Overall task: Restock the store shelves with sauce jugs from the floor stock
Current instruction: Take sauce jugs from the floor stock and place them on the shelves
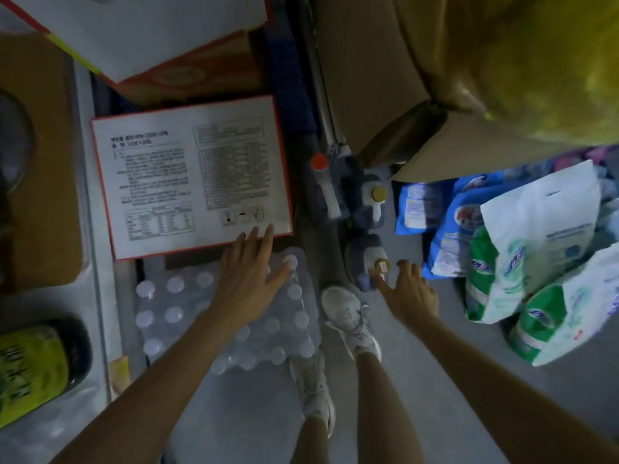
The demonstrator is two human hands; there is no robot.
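Grip: both released, right hand [410, 291] spread-fingered at the near jug [366, 262], left hand [251, 266] flat on the water pack [181, 316] left of it; no jug lifted, restocking apparently all ahead.

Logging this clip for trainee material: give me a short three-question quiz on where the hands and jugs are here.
1. True or false: the right hand holds a jug up in the air.
2. What lies under the palm of the left hand? A) green bags B) bottle pack C) a shoe
3. Fill in: the jug nearest the right hand has a ___ cap.
Key: 1 false; 2 B; 3 gold.
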